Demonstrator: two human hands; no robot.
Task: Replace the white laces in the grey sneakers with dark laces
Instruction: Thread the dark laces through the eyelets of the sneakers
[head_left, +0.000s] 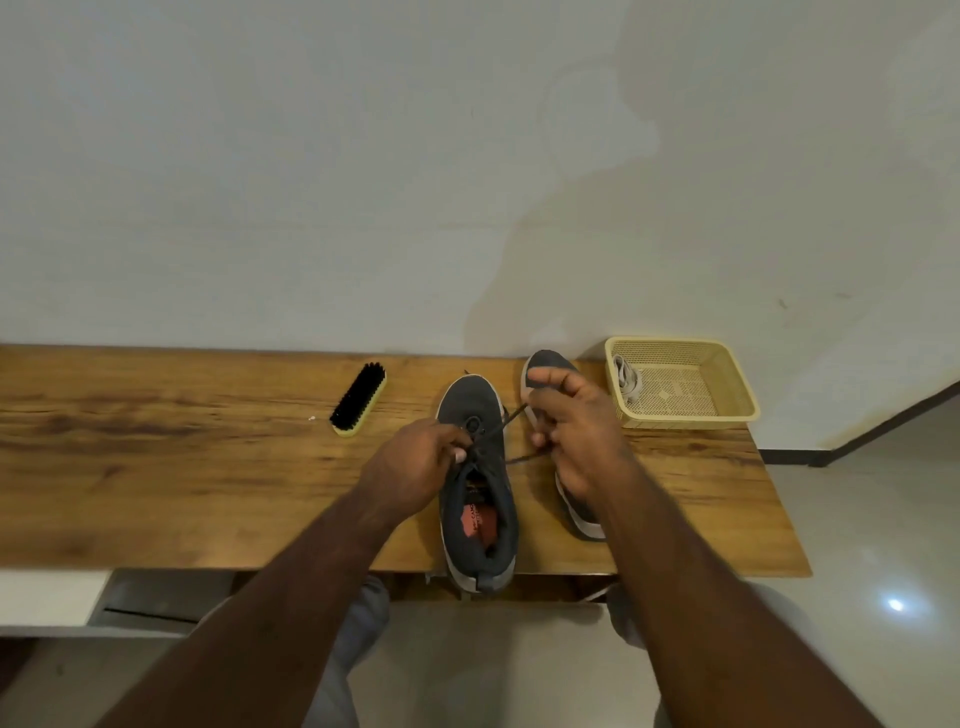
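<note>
Now dark lace (506, 422) between both hands (574, 436).

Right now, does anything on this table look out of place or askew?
One thing: the near sneaker, the one being laced with the dark lace, has its heel hanging past the table's front edge. White laces lie in the basket, and the brush rests bristles up. Nothing looks spilled or damaged.
</note>
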